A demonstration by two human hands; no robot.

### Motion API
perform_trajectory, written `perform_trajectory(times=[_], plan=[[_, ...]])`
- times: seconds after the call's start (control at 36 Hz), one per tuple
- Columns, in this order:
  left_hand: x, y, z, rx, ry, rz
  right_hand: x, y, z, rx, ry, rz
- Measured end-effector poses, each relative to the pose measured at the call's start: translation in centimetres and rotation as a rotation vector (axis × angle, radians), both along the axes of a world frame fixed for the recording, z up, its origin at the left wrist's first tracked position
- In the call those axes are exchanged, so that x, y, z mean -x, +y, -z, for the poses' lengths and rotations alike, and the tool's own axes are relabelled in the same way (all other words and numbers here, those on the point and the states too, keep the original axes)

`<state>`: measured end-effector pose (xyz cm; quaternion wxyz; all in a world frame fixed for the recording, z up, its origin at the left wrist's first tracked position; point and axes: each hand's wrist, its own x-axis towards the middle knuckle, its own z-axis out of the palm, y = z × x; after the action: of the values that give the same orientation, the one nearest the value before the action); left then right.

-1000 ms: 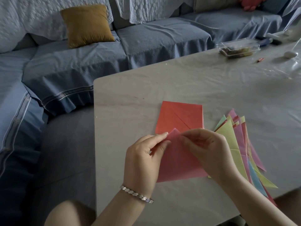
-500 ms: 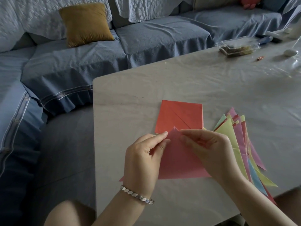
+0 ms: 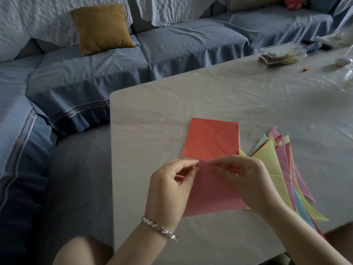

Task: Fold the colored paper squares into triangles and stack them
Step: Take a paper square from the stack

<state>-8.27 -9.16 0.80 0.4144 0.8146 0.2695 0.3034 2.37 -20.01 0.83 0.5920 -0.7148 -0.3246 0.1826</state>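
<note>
A pink paper sheet [image 3: 212, 194] is folded over into a triangle shape near the table's front edge. My left hand [image 3: 170, 190] and my right hand [image 3: 246, 180] both pinch its top corner, fingertips almost meeting. Just beyond lies a stack of red-orange paper squares [image 3: 211, 139], flat, with a diagonal crease on top. To the right, folded triangles [image 3: 282, 169] in yellow, pink, green and blue are fanned in a pile, partly under my right wrist.
The pale table [image 3: 248, 100] carries a clear plastic box [image 3: 280, 53], a small red item [image 3: 307, 68] and a white object [image 3: 343, 61] at the far right. A blue-covered sofa [image 3: 172, 39] with a mustard cushion [image 3: 101, 28] wraps round the table's left and far sides.
The pink sheet's left corner, sticking out past my left wrist half a second ago, is drawn in. Both hands have closed tighter on the top corner.
</note>
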Motion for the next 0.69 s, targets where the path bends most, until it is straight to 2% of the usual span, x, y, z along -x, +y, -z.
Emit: perform_trajectory(times=[0.17,0.22,0.28,0.31,0.39,0.44,0.61,0.69], plan=[[0.6,0.6,0.0,0.098,0.214,0.179,-1.1,0.0,0.4,0.202,-0.205,-0.255],[0.7,0.7,0.4,0.118,0.239,0.178,-1.6,0.4,0.8,0.232,-0.431,-0.244],[0.6,1.0,1.1,0.184,0.186,0.084,-1.6,0.8,1.6,0.219,-0.684,-0.156],[0.6,1.2,1.6,0.268,0.134,0.003,-1.5,0.9,2.0,0.220,-0.735,-0.110],[0.2,2.2,3.3,0.606,-0.012,-0.247,-0.3,1.4,3.1,0.256,-0.748,-0.102],[0.1,2.7,5.0,0.698,0.001,-0.355,0.7,1.6,4.6,0.316,-0.741,-0.192],[0.4,3.1,8.7,0.596,0.187,-0.422,2.8,0.9,9.7,0.548,-0.728,-0.408],[0.8,3.4,9.3,0.582,0.219,-0.411,2.4,0.3,10.5,0.707,-0.715,-0.425]])
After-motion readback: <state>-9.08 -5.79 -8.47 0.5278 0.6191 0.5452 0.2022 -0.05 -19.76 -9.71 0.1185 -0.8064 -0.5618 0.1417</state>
